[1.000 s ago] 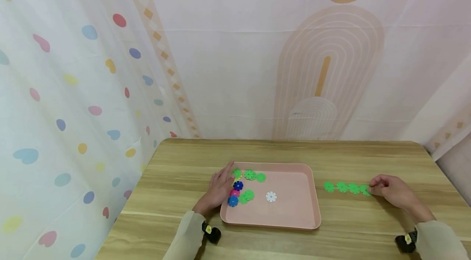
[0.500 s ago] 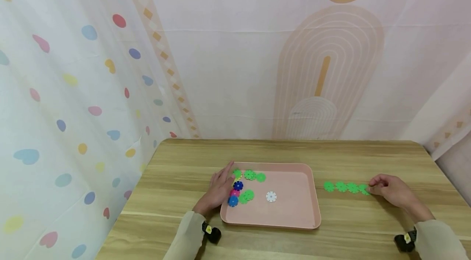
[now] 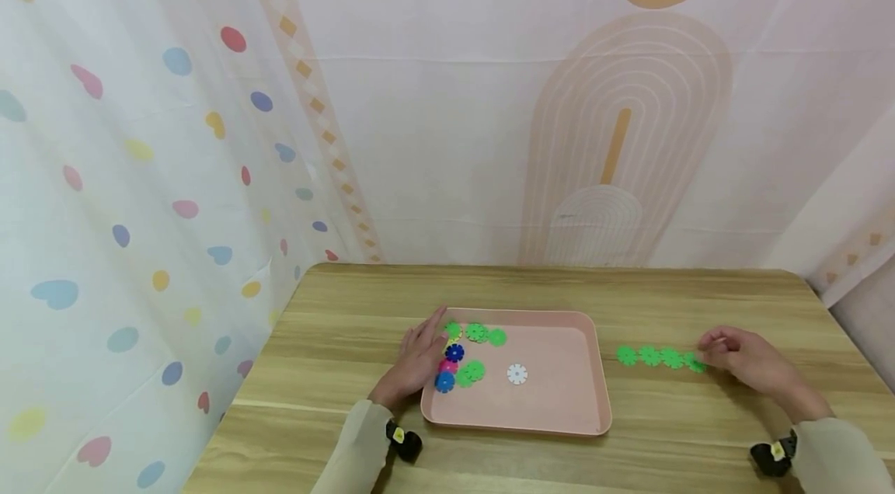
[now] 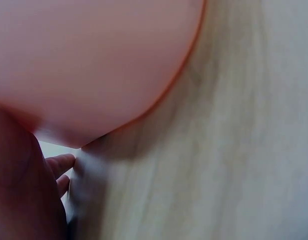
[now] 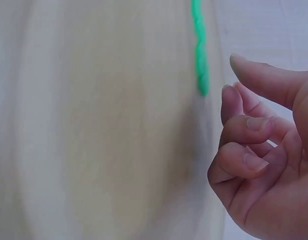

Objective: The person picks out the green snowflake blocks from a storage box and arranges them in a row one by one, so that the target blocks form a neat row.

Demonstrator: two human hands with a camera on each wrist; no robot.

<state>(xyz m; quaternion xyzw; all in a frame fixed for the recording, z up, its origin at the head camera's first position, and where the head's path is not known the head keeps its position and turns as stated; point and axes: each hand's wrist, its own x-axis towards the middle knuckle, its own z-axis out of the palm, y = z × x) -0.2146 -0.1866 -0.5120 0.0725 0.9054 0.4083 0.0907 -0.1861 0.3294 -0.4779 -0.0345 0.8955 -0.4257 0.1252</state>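
Observation:
My left hand (image 3: 417, 363) rests along the left rim of a pink tray (image 3: 559, 401), its fingers fairly straight. In the left wrist view two fingertips (image 4: 61, 165) show by the outside of the tray's wall. A row of several green notched plastic discs (image 3: 649, 356) lies on the table right of the tray. My right hand (image 3: 748, 362) is at the row's right end, overlapping it in the head view. From the right wrist, the row (image 5: 200, 60) appears edge-on, with thumb and loosely bent fingers apart from it and nothing between them.
Inside the tray, loose discs gather at the left: several green ones (image 3: 473, 371), a dark blue one (image 3: 454, 353), a pink one (image 3: 448, 367) and a blue one (image 3: 444, 382). A white disc (image 3: 517, 374) lies near the middle. A patterned curtain (image 3: 447, 129) hangs behind the table.
My right fingers have drawn slightly back and loosened at the row's right end. The left hand and tray stay put; the head view has shifted a little.

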